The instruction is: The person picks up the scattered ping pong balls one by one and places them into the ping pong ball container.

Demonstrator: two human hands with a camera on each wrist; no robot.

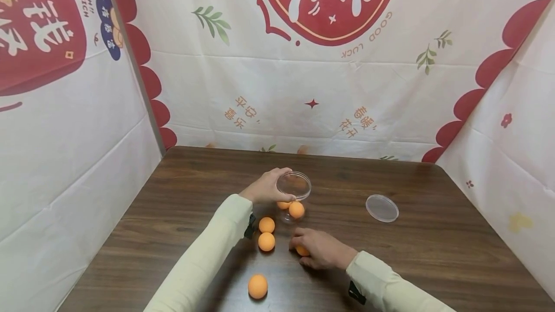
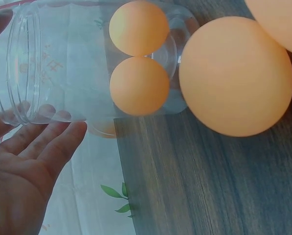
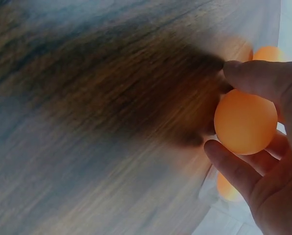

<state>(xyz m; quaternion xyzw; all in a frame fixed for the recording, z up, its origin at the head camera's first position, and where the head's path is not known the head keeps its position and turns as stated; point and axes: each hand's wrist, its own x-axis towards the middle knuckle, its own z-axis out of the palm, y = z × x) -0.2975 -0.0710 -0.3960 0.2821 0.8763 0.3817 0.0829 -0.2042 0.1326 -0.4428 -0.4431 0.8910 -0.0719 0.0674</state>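
Observation:
My left hand (image 1: 269,187) holds a clear plastic jar (image 2: 72,73) near its open rim, thumb on one side and fingers on the other. Two orange ping-pong balls (image 2: 139,86) lie at the bottom of the jar, which stands on the table. To the right and nearer, my right hand (image 1: 323,249) grips another ping-pong ball (image 3: 246,122) between thumb and fingers, low at the tabletop. In the head view the hand partly covers that ball. Two loose ping-pong balls (image 1: 266,233) sit close together beside my left wrist.
One more ping-pong ball (image 1: 257,286) lies by itself near the front of the brown wooden table (image 1: 182,196). A clear round lid (image 1: 382,208) lies flat on the right. White printed cloth (image 1: 277,81) hangs behind the table and along both sides.

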